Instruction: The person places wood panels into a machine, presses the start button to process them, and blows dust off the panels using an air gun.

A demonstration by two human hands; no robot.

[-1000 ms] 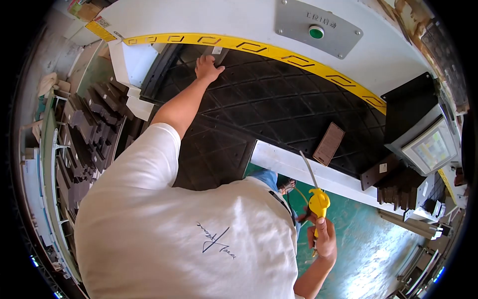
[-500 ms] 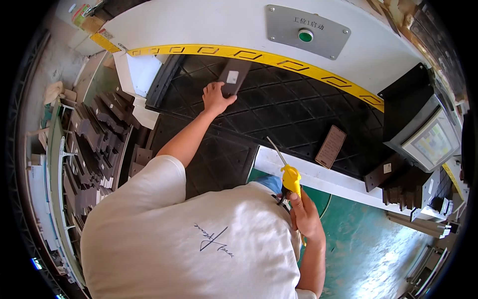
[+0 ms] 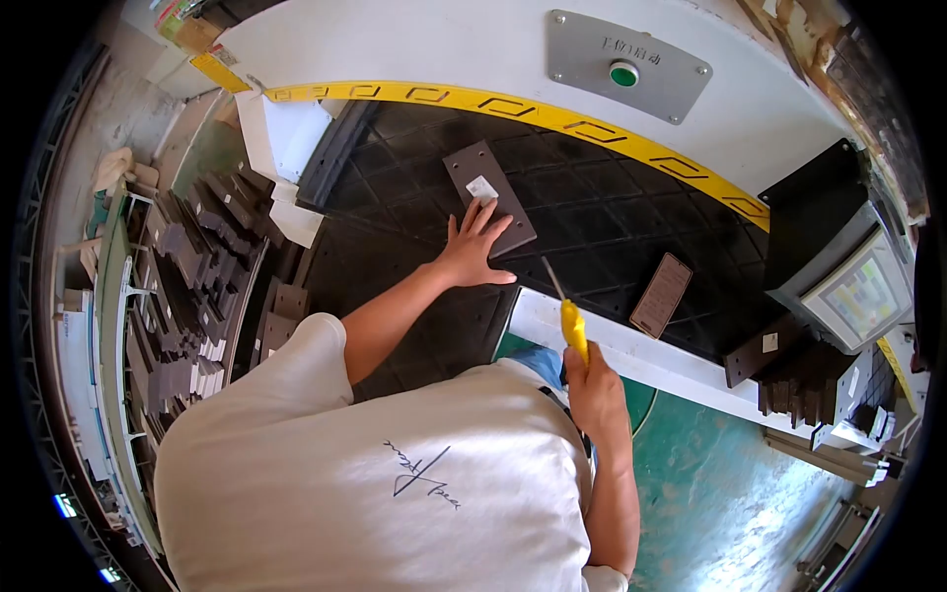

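A flat brown rectangular plate [image 3: 503,202] with small holes and a white label lies at a slant on the black machine bed [image 3: 395,148]. My left hand [image 3: 473,247] is spread open at its near left side, fingertips on or just over the plate by the label. My right hand [image 3: 598,395] is closed round a yellow air blow gun [image 3: 573,326]. The gun's thin metal nozzle points up and left, towards the plate's near end. Its trigger is hidden by my hand.
A phone [image 3: 661,294] lies on the bed at right. Stacked brown plates [image 3: 789,385] stand near a screen [image 3: 856,286]. More plates fill a rack [image 3: 197,286] at left. A yellow-striped white panel with a green button [image 3: 623,73] crosses the far side.
The plate has come nearer and turned to slant the other way. My left hand has gone from gripping its edge to spread fingers. The blow gun has rotated in my right hand.
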